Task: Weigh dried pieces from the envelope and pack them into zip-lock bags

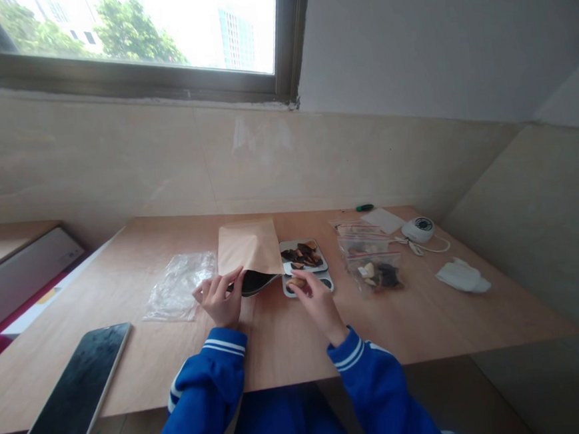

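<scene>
A brown paper bag (249,245) lies on the table, its dark mouth gaping toward me. My left hand (222,298) pinches the left side of that mouth. Between the thumb and fingers of my right hand (317,299) is a small brown dried slice (296,282), just right of the bag's mouth. Below it and partly hidden by that hand sits a small white digital scale (327,283). Dark and brown dried slices (302,255) are piled on the scale's tray.
A crumpled clear plastic bag (177,286) lies left of the paper bag. Zip bags (378,273) with dried pieces lie to the right, near a white dome camera (418,229) with a cable and a white cloth-like item (462,276). A phone (73,394) overhangs the front left edge.
</scene>
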`<move>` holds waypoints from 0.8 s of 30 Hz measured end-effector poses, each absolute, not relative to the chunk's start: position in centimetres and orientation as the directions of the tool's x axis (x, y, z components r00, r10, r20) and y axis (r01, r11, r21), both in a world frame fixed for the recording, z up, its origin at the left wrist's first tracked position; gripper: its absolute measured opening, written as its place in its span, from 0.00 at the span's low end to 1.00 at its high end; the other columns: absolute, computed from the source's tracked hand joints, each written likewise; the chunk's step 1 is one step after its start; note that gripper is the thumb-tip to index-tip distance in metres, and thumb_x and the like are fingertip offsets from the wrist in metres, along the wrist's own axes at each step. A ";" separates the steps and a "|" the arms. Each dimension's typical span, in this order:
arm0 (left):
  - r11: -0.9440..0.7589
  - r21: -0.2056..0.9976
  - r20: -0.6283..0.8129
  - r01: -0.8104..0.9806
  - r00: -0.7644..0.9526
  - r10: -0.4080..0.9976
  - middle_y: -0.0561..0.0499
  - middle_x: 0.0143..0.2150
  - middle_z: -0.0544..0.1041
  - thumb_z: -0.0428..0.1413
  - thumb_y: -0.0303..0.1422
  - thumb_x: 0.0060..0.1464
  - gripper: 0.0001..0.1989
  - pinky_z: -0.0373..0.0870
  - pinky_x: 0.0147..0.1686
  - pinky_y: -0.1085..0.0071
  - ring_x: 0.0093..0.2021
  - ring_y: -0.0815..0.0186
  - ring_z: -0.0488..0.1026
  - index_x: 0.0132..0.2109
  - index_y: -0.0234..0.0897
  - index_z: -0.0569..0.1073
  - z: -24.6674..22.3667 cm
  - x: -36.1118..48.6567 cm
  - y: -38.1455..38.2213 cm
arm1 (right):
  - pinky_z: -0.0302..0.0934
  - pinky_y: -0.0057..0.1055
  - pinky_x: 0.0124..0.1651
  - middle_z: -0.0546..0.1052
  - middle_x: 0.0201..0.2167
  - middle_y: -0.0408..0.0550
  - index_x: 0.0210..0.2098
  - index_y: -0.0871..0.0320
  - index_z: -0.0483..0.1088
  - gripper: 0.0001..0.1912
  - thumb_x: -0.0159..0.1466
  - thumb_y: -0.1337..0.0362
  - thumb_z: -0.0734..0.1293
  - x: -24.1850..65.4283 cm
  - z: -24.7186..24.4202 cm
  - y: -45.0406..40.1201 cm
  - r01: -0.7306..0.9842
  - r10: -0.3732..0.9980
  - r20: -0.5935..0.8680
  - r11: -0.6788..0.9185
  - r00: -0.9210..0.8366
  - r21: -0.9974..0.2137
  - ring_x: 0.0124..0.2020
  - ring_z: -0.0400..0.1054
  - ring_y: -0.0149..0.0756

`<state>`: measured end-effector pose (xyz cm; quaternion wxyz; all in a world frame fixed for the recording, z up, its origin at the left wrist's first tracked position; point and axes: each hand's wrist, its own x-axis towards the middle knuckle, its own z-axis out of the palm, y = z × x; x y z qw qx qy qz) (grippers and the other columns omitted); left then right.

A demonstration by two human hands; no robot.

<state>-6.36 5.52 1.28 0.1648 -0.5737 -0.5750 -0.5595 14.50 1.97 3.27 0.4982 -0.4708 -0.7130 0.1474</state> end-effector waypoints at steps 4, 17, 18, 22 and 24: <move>-0.289 0.436 0.846 0.852 -0.279 0.454 0.54 0.24 0.75 0.57 0.39 0.54 0.07 0.52 0.41 0.65 0.27 0.67 0.65 0.36 0.44 0.79 1.3 -6.5 5.6 | 0.67 0.34 0.41 0.77 0.38 0.49 0.44 0.57 0.68 0.09 0.65 0.62 0.62 15.2 2.7 5.8 0.599 0.838 0.543 0.464 -0.058 -0.652 0.38 0.72 0.38; -0.262 0.391 0.872 0.883 -0.264 0.413 0.55 0.23 0.74 0.57 0.38 0.54 0.06 0.53 0.40 0.65 0.27 0.66 0.65 0.36 0.45 0.78 1.4 -6.6 5.3 | 0.59 0.40 0.50 0.73 0.49 0.51 0.47 0.55 0.71 0.14 0.68 0.66 0.57 16.0 1.0 6.5 0.791 0.730 0.658 0.507 -0.182 -0.344 0.45 0.66 0.41; -0.265 0.389 0.873 0.882 -0.262 0.412 0.55 0.23 0.74 0.57 0.38 0.54 0.06 0.53 0.40 0.65 0.27 0.66 0.65 0.36 0.45 0.78 1.4 -6.6 5.3 | 0.59 0.40 0.50 0.74 0.48 0.50 0.48 0.54 0.71 0.15 0.68 0.67 0.57 16.2 0.9 6.4 0.788 0.733 0.656 0.505 -0.177 -0.352 0.45 0.66 0.41; -0.260 0.411 0.858 0.874 -0.274 0.434 0.55 0.23 0.74 0.57 0.39 0.54 0.07 0.53 0.40 0.65 0.28 0.66 0.65 0.36 0.44 0.78 1.3 -6.7 5.5 | 0.59 0.39 0.50 0.75 0.46 0.48 0.51 0.53 0.69 0.16 0.68 0.67 0.56 16.5 0.5 6.4 0.743 0.729 0.663 0.536 -0.169 -0.401 0.46 0.66 0.39; -0.255 0.428 0.847 0.867 -0.286 0.448 0.54 0.23 0.74 0.57 0.39 0.54 0.07 0.53 0.40 0.65 0.28 0.66 0.65 0.35 0.44 0.78 1.2 -6.7 5.6 | 0.58 0.39 0.52 0.74 0.48 0.49 0.52 0.54 0.68 0.16 0.68 0.66 0.56 16.6 0.6 6.5 0.730 0.716 0.687 0.534 -0.122 -0.426 0.49 0.66 0.39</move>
